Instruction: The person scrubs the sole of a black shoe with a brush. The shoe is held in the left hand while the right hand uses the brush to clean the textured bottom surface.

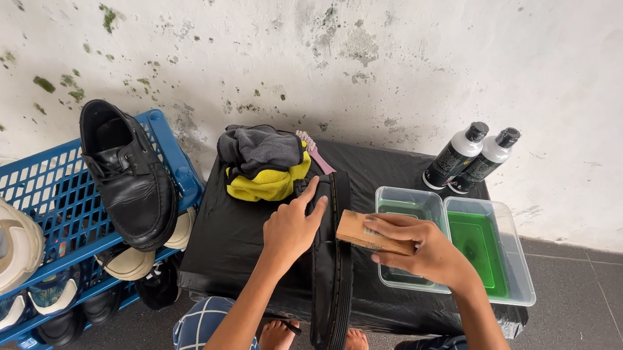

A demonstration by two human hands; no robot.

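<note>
Boot, black, lies sole-up on the black-covered table, where I press my left hand flat to steady it while my right hand grips a wooden brush just right of the sole

Black shoe sideways; wooden brush

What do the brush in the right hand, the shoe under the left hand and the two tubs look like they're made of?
Brush: block looks like unfinished wood, tan and matte; bristles hidden.
Shoe: black, probably leather with a ribbed rubber sole; faint sheen.
Tubs: clear plastic, see-through walls; one holds green liquid.
Right hand holds the brush; left hand rests on the shoe.
</note>
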